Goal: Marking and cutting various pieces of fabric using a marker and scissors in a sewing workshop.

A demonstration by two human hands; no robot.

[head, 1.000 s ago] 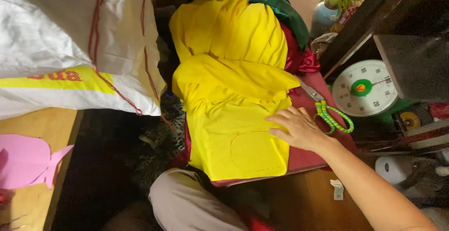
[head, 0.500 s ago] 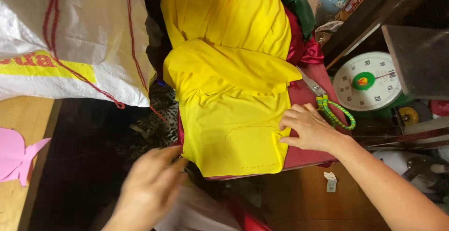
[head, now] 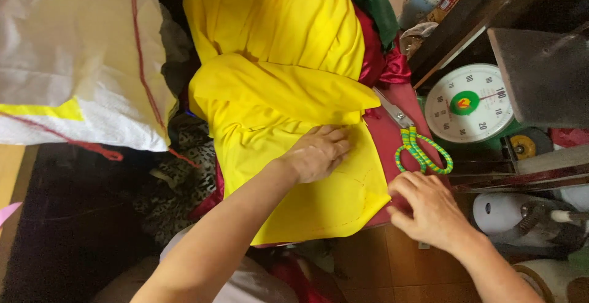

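Head view: looking straight down at a bright yellow, smooth woven cloth (head: 288,113), heaped at twelve o'clock and spreading flat toward six over a dark red satin fabric (head: 392,137), itself covering what seems a low worktop. Left hand (head: 316,153) lying near the centre, palm down, fingers spread flat and closing on nothing, pressing the flat yellow panel, apparently to keep it taut and smooth. Right hand (head: 429,208) sitting at four o'clock from the left, fingers curled loosely at the lower corner of the yellow panel where it meets the red edge; pinching the hem or merely resting there, cannot tell. Faint curved line showing on the yellow panel between the two hands. Lying at three o'clock of the left hand, just beside the yellow edge on the red fabric: steel scissors with green-and-yellow wrapped handles (head: 414,146), blades pointing toward eleven, within easy reach of the right hand. Farther toward two o'clock, standing: a round white dial scale with a green centre (head: 464,102). At nine to ten o'clock, leaning: a white woven plastic sack with yellow band and red stitching (head: 80,64). Leopard-print cloth (head: 184,174) bunching below it.
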